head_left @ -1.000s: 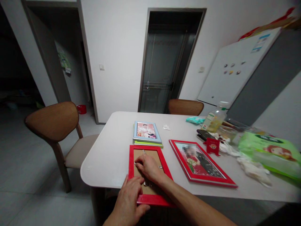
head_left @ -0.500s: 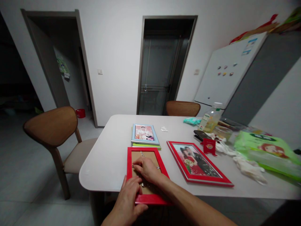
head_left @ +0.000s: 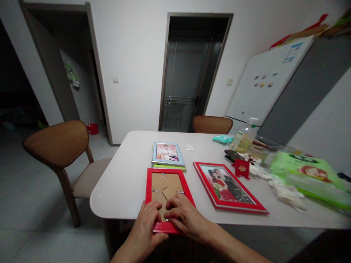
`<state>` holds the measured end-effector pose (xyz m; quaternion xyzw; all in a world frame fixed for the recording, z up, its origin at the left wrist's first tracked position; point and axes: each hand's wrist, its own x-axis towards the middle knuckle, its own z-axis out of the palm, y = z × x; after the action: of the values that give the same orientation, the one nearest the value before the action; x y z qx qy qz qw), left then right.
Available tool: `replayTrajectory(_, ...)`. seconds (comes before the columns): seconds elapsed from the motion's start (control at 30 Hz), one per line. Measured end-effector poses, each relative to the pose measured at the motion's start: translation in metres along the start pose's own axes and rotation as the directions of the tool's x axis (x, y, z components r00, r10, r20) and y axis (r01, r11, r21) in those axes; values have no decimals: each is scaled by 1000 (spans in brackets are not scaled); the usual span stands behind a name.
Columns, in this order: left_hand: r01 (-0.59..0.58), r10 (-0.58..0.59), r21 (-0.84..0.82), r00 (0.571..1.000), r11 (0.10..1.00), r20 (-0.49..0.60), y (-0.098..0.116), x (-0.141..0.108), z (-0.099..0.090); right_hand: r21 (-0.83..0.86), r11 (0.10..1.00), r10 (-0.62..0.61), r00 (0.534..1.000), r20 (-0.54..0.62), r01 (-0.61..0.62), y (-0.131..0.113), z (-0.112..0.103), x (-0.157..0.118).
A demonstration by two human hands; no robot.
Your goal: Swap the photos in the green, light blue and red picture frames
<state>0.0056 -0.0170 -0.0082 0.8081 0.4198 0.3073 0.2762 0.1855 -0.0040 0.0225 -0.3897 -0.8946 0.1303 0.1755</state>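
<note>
A red frame (head_left: pixel 148 184) lies back up at the near edge of the counter (head_left: pixel 123 182), its brown backing (head_left: pixel 171 182) exposed. The left hand (head_left: pixel 148 223) grips the lower left corner, thumb at the bottom rail, while the right hand (head_left: pixel 186 215) bends its fingers at the lower metal clip (head_left: pixel 167 220) — whether they pinch it cannot be told. Just beyond sits a light blue frame (head_left: pixel 168 163) atop a lime-green one (head_left: pixel 170 168); to the right, a second red frame (head_left: pixel 205 182) shows its photo. Farther right stand a small red card (head_left: pixel 242 168) and a bottle (head_left: pixel 244 140), near a green pack (head_left: pixel 304 170). Two wooden chairs (head_left: pixel 59 142) and a white refrigerator (head_left: pixel 263 86) ring the scene.
</note>
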Motion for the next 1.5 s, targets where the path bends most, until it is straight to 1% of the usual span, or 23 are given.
replayTrajectory(0.13, 17, -18, 23, 1000, 1000, 23, 2, -1, -3, -30, 997, -68, 998, 17, 69, -5, -8, -11)
replayTrajectory(0.27, -2, -3, 91, 998, 996, 61, 7, -1, -9, 2, 997, -78, 997, 15, 77, -7, -9, -18)
replayTrajectory(0.33, -9, -4, 180, 997, 984, 73, 13, 0, -9, 66, 997, -39, 999, -26, 40, -5, -6, -20)
replayTrajectory(0.4, -8, -19, 289, 996, 957, 91, 18, 2, -5, 160, 985, 86, 988, -131, -65, 1, -2, -22)
replayTrajectory(0.47, -17, -27, 364, 993, 931, 117, 20, 4, 3, 281, 940, 270, 927, -261, -195, 10, -2, -24)
replayTrajectory(0.57, -54, -4, 398, 990, 916, 142, 13, 6, 13, 481, 826, 498, 781, -378, -294, 27, -9, -29)
replayTrajectory(0.67, -119, 87, 367, 991, 923, 103, 6, 6, 11, 714, 643, 686, 623, -376, -276, 41, -18, -37)
replayTrajectory(0.7, -144, 132, 337, 990, 931, 59, 7, 6, 8, 793, 556, 745, 572, -344, -247, 42, -18, -39)
replayTrajectory(0.73, -164, 174, 295, 985, 941, -6, 10, 7, 5, 863, 460, 789, 542, -290, -208, 42, -15, -40)
replayTrajectory(0.77, -177, 202, 238, 976, 955, -85, 15, 9, 2, 917, 362, 810, 544, -221, -166, 39, -11, -39)
replayTrajectory(0.8, -183, 209, 161, 964, 970, -164, 23, 11, -1, 957, 258, 808, 573, -140, -131, 35, -4, -36)
replayTrajectory(0.87, -173, 157, -31, 947, 984, -279, 41, 16, 0, 993, 65, 715, 699, 24, -101, 20, 10, -26)
replayTrajectory(0.93, -139, 70, -220, 953, 966, -294, 61, 22, 7, 987, -136, 620, 769, 155, -89, 4, 20, -13)
replayTrajectory(1.0, -111, 9, -358, 961, 927, -275, 78, 31, 16, 976, -216, 611, 781, 133, 2, -5, 19, -4)
replayTrajectory(1.03, -112, -8, -418, 961, 901, -275, 86, 36, 19, 972, -227, 636, 766, 98, 64, -7, 14, -3)
replayTrajectory(1.1, -149, -25, -543, 953, 827, -301, 100, 49, 22, 964, -184, 722, 692, -2, 194, 0, -2, -7)
replayTrajectory(1.17, -182, -58, -673, 946, 717, -318, 112, 65, 20, 958, -71, 799, 591, -112, 277, 18, -23, -20)
replayTrajectory(1.2, -176, -87, -736, 949, 654, -304, 117, 73, 18, 959, 0, 827, 539, -159, 283, 30, -35, -29)
replayTrajectory(1.23, -151, -119, -791, 955, 592, -271, 121, 82, 17, 968, 62, 832, 523, -184, 241, 44, -46, -38)
replayTrajectory(1.27, -120, -140, -836, 964, 536, -228, 123, 90, 17, 979, 120, 825, 532, -189, 162, 59, -58, -48)
replayTrajectory(1.33, -36, -143, -878, 983, 477, -118, 122, 104, 26, 960, 272, 836, 511, -200, -69, 90, -79, -67)
replayTrajectory(1.4, 47, -143, -859, 989, 510, -31, 117, 118, 45, 822, 435, 848, 474, -237, -367, 119, -97, -81)
replayTrajectory(1.5, 121, -189, -814, 982, 569, 13, 105, 137, 83, 734, 466, 863, 437, -254, -494, 154, -112, -95)
